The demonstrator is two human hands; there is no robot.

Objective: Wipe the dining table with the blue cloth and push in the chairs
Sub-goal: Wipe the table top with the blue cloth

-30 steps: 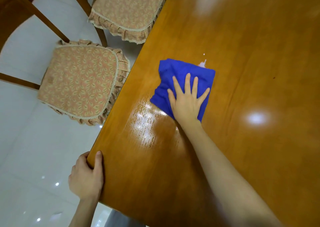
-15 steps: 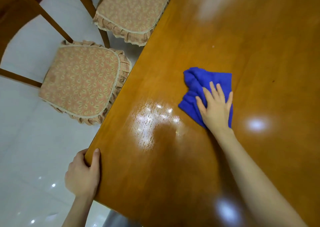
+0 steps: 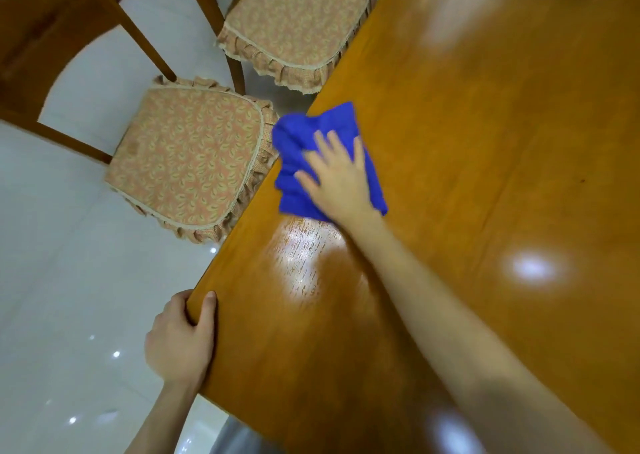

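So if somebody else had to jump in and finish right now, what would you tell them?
Right hand: flat on the blue cloth, pressing it at the table's left edge; part of the cloth hangs over.
Left hand: grip on the dining table corner.
Done: wiping is under way; a wet sheen shows near the cloth.
Left: finish wiping, then push in the near chair and the far chair, both still pulled out.

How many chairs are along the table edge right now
2. The near chair sits left of the table, beside the blue cloth; the far chair is beyond it. Others may be out of view.
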